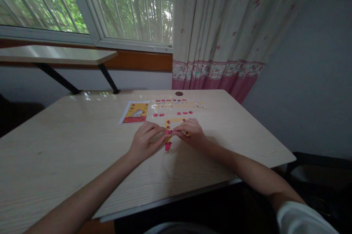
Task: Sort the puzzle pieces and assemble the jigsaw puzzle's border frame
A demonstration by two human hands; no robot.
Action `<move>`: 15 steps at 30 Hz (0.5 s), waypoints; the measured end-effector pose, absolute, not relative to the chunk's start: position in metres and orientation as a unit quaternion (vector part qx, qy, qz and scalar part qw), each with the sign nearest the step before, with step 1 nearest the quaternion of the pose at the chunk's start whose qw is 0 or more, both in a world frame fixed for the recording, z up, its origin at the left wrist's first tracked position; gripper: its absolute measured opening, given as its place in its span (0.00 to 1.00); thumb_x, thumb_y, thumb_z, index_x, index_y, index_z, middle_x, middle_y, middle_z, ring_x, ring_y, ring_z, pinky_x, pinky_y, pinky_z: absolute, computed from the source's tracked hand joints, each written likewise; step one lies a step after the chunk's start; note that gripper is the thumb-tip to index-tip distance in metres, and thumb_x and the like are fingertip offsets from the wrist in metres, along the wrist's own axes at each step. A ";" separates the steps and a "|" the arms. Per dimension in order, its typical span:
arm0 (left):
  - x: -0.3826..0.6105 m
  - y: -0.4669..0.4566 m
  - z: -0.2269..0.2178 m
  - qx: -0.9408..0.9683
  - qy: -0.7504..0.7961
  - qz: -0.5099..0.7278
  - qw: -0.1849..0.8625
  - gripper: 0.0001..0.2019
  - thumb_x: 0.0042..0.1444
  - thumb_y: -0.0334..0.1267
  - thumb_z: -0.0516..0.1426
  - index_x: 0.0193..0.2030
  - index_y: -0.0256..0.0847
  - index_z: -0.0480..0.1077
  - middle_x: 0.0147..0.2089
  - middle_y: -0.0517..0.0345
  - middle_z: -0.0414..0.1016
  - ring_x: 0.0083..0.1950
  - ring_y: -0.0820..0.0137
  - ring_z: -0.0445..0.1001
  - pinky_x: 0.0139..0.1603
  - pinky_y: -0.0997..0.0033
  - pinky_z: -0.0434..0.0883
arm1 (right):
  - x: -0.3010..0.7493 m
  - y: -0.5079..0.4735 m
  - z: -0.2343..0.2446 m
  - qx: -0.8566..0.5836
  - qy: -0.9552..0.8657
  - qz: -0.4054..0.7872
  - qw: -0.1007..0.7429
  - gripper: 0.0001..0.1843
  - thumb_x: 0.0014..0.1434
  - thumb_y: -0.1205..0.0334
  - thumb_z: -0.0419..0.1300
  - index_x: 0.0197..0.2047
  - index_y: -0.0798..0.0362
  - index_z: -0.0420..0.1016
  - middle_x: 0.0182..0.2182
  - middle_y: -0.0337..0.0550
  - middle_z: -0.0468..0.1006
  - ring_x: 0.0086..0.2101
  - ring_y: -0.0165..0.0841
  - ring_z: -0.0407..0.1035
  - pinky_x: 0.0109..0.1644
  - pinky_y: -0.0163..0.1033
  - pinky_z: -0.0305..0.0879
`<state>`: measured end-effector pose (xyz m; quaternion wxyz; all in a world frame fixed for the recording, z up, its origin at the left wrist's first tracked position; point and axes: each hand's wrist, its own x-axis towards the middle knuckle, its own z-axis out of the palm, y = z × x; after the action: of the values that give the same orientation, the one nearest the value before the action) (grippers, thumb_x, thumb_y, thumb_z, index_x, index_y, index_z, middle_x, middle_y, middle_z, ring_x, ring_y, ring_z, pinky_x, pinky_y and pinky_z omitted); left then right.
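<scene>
A small pink puzzle piece (169, 132) is pinched between the fingertips of my left hand (147, 140) and my right hand (194, 133). Both hands are closed and meet over the left side of a partly joined puzzle border (177, 119). That border is yellow along its top and down its sides, with small dark red figures. At its lower left end lies a red puzzle section (168, 147). My right fingers hide part of the border's right side. Whether one piece or two joined pieces are in my fingers, I cannot make out.
A printed picture card (136, 112) of a white animal on yellow and red lies left of the puzzle. Behind are rows of loose pieces: red ones (185, 113) nearer, yellow ones (189, 106) farther back. A raised shelf (57, 54) stands at the table's back left.
</scene>
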<state>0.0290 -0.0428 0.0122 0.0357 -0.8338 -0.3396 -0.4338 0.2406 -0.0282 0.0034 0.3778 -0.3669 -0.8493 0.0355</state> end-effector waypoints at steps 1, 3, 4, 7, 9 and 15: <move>0.029 -0.043 0.012 -0.835 -0.336 -0.433 0.034 0.06 0.54 0.37 0.58 0.37 0.38 0.72 0.32 0.54 0.70 0.34 0.69 0.67 0.34 0.69 0.67 | 0.241 -0.028 0.004 -0.368 -0.852 0.034 0.370 0.15 0.60 0.50 0.52 0.35 0.48 0.76 0.29 0.40 0.77 0.34 0.31 0.68 0.43 0.39 0.55; 0.029 -0.044 0.012 -0.838 -0.331 -0.432 0.026 0.07 0.54 0.37 0.58 0.38 0.38 0.71 0.32 0.54 0.70 0.34 0.69 0.67 0.35 0.69 0.67 | 0.241 -0.029 0.004 -0.372 -0.858 0.030 0.354 0.14 0.60 0.51 0.52 0.35 0.48 0.76 0.29 0.40 0.77 0.35 0.32 0.68 0.43 0.40 0.54; 0.028 -0.044 0.012 -0.840 -0.332 -0.429 0.020 0.07 0.54 0.37 0.58 0.39 0.38 0.71 0.33 0.54 0.70 0.35 0.69 0.67 0.35 0.69 0.67 | 0.241 -0.029 0.005 -0.372 -0.860 0.027 0.350 0.14 0.60 0.51 0.52 0.34 0.48 0.76 0.29 0.40 0.77 0.35 0.32 0.68 0.43 0.40 0.54; 0.023 -0.041 0.011 -0.851 -0.343 -0.398 -0.007 0.12 0.54 0.39 0.57 0.44 0.39 0.70 0.37 0.52 0.69 0.39 0.67 0.67 0.40 0.66 0.67 | 0.243 -0.029 0.006 -0.374 -0.856 0.020 0.357 0.12 0.59 0.53 0.53 0.33 0.48 0.76 0.28 0.40 0.77 0.34 0.31 0.67 0.43 0.40 0.53; 0.016 -0.038 0.009 -0.864 -0.356 -0.355 -0.025 0.15 0.55 0.41 0.57 0.48 0.40 0.68 0.41 0.51 0.68 0.43 0.65 0.66 0.44 0.64 0.67 | 0.245 -0.031 0.006 -0.386 -0.847 0.028 0.364 0.11 0.57 0.53 0.56 0.32 0.49 0.76 0.28 0.40 0.77 0.34 0.31 0.67 0.43 0.40 0.52; 0.002 -0.030 -0.002 -0.891 -0.380 -0.241 -0.055 0.21 0.55 0.48 0.55 0.54 0.44 0.65 0.49 0.49 0.65 0.49 0.59 0.63 0.50 0.56 0.63 | 0.242 -0.052 -0.002 -0.404 -0.867 0.118 0.268 0.04 0.52 0.60 0.60 0.29 0.50 0.75 0.25 0.36 0.76 0.30 0.29 0.67 0.40 0.37 0.54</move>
<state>0.0017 -0.0295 -0.0024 -0.0548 -0.8915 -0.3797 -0.2410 0.2420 -0.0521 -0.0020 0.2679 -0.4041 -0.8666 0.1185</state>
